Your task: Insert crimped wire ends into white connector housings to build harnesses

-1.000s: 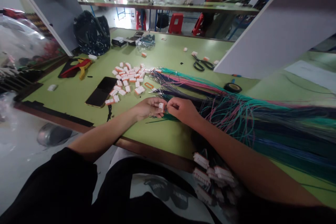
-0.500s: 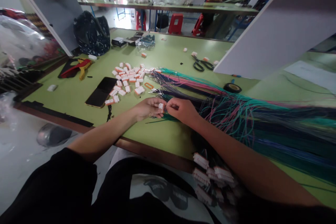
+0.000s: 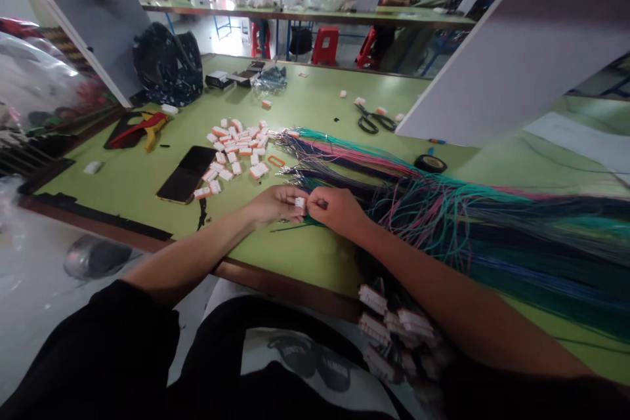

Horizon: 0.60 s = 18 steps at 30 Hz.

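Between the thumb and fingers of my left hand (image 3: 272,205) is a small white wire connector housing (image 3: 299,202) with an orange part. My right hand (image 3: 337,211) is pinched close against the connector's right side; whatever its fingertips hold is too small or hidden to make out. Just behind both hands lie the metal-tipped ends of several wire bundles (image 3: 344,156), in green, pink, grey and dark colours, which run off to the right. A loose pile of white and orange connector housings (image 3: 239,141) sits beyond my left hand.
A phone (image 3: 187,174) lies left of the pile, with red and yellow pliers (image 3: 145,131) farther left. Black scissors (image 3: 371,121) and a tape roll (image 3: 430,163) are toward the back right. Wired connectors (image 3: 374,300) hang by the table's front edge. A slanted white panel (image 3: 492,59) stands right.
The whole view has shifted slightly, so most things appear a little farther left. My hands stay together at the connector, with the right fingers slightly closer to it.
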Each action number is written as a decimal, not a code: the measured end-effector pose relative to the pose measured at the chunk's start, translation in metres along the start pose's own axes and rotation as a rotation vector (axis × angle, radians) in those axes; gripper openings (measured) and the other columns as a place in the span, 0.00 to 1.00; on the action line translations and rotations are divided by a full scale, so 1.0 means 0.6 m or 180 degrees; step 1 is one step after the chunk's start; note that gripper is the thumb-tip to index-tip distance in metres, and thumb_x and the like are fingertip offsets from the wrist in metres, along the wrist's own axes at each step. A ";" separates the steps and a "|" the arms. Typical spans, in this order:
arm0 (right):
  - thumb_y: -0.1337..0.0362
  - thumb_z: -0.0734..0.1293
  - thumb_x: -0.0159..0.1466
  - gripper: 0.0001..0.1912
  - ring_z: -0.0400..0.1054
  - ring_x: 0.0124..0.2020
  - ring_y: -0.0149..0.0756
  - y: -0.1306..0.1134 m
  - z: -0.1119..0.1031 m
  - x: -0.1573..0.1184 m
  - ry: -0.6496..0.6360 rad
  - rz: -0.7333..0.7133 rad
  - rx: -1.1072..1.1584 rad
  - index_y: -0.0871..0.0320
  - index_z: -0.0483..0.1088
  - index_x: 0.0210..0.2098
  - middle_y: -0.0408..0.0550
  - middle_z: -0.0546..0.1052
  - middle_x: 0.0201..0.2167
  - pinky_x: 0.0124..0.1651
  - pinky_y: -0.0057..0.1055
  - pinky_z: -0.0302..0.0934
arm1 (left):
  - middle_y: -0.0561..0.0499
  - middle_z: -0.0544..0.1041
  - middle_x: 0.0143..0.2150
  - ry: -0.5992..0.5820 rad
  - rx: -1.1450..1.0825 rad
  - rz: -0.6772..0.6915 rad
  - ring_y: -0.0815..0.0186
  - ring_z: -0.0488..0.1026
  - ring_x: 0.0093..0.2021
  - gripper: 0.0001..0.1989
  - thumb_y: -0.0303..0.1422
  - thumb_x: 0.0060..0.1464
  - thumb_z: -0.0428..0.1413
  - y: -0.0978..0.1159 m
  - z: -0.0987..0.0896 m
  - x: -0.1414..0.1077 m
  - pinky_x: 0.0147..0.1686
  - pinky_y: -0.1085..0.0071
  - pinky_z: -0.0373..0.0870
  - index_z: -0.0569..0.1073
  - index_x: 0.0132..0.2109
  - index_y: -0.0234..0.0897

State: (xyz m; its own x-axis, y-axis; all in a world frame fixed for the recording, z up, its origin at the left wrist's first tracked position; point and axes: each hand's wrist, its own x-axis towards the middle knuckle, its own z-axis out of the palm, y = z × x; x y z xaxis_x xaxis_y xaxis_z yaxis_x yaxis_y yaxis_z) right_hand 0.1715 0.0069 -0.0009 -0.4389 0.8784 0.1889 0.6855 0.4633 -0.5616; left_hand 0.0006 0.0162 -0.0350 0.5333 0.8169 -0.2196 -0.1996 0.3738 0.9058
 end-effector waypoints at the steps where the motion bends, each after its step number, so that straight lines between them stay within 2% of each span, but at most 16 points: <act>1: 0.67 0.61 0.51 0.07 0.55 0.19 0.25 -0.001 0.000 0.000 -0.0021 0.0018 -0.0004 0.58 0.65 0.17 0.38 0.65 0.15 0.26 0.23 0.48 | 0.52 0.76 0.25 0.0001 -0.0007 0.0005 0.73 0.73 0.25 0.21 0.28 0.30 0.70 0.001 0.001 0.000 0.29 0.76 0.70 0.74 0.36 0.29; 4: 0.64 0.61 0.53 0.09 0.58 0.21 0.25 0.003 -0.018 0.008 -0.0328 0.0025 0.0095 0.59 0.68 0.19 0.39 0.68 0.16 0.28 0.24 0.50 | 0.52 0.76 0.25 -0.0048 -0.0018 -0.0025 0.73 0.73 0.24 0.21 0.28 0.30 0.69 0.004 0.003 -0.002 0.29 0.77 0.70 0.73 0.36 0.30; 7: 0.60 0.62 0.56 0.11 0.63 0.25 0.28 0.029 -0.067 0.034 -0.0684 0.0090 0.0028 0.59 0.72 0.24 0.43 0.74 0.22 0.30 0.25 0.52 | 0.54 0.75 0.25 -0.0049 -0.0036 -0.0042 0.73 0.73 0.24 0.20 0.28 0.32 0.69 0.007 0.006 -0.004 0.29 0.76 0.70 0.73 0.36 0.30; 8: 0.61 0.62 0.56 0.11 0.65 0.27 0.30 0.044 -0.086 0.045 -0.0550 0.0181 -0.0145 0.59 0.73 0.27 0.44 0.76 0.26 0.31 0.26 0.53 | 0.54 0.74 0.25 -0.0031 -0.0039 -0.0039 0.73 0.73 0.24 0.20 0.27 0.32 0.69 0.008 0.006 -0.004 0.28 0.76 0.71 0.73 0.36 0.31; 10: 0.64 0.61 0.57 0.11 0.67 0.31 0.33 0.076 -0.116 0.068 -0.0124 0.0480 -0.0920 0.60 0.75 0.29 0.48 0.77 0.29 0.33 0.28 0.54 | 0.55 0.74 0.25 0.0019 -0.0055 -0.0035 0.73 0.73 0.24 0.20 0.27 0.33 0.68 0.008 0.005 -0.004 0.27 0.76 0.70 0.72 0.36 0.31; 11: 0.66 0.61 0.57 0.11 0.67 0.32 0.36 0.092 -0.126 0.078 -0.0038 0.0618 -0.1318 0.60 0.75 0.31 0.50 0.77 0.32 0.33 0.29 0.53 | 0.55 0.74 0.25 0.0032 -0.0056 -0.0050 0.73 0.73 0.24 0.19 0.26 0.34 0.68 0.008 0.004 -0.004 0.27 0.77 0.70 0.72 0.37 0.31; 14: 0.68 0.61 0.57 0.13 0.68 0.37 0.40 0.126 -0.126 0.096 -0.0286 0.0695 -0.2147 0.60 0.76 0.36 0.54 0.78 0.37 0.34 0.31 0.53 | 0.55 0.74 0.26 0.0025 -0.0058 -0.0098 0.73 0.73 0.24 0.18 0.25 0.36 0.67 0.006 -0.001 -0.001 0.27 0.77 0.69 0.72 0.38 0.32; 16: 0.69 0.60 0.58 0.13 0.69 0.39 0.42 0.135 -0.113 0.098 -0.0499 0.0590 -0.2410 0.61 0.76 0.36 0.56 0.77 0.39 0.34 0.32 0.54 | 0.54 0.74 0.26 0.0004 -0.0068 -0.0112 0.73 0.73 0.25 0.18 0.24 0.37 0.66 0.005 -0.003 0.000 0.28 0.76 0.69 0.72 0.38 0.32; 18: 0.69 0.59 0.59 0.14 0.69 0.39 0.42 0.137 -0.100 0.096 -0.0495 0.0584 -0.2544 0.61 0.75 0.38 0.58 0.77 0.41 0.34 0.32 0.54 | 0.54 0.74 0.27 0.0001 -0.0076 -0.0121 0.73 0.73 0.26 0.17 0.23 0.38 0.65 0.004 -0.004 0.001 0.29 0.75 0.69 0.72 0.39 0.32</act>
State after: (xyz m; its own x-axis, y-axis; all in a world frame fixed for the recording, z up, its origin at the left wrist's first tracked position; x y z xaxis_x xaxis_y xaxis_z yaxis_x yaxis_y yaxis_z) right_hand 0.2371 0.1026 0.0123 -0.3152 0.9490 0.0038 0.9338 0.3095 0.1793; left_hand -0.0017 0.0186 -0.0338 0.5406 0.8021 -0.2537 -0.1990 0.4149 0.8878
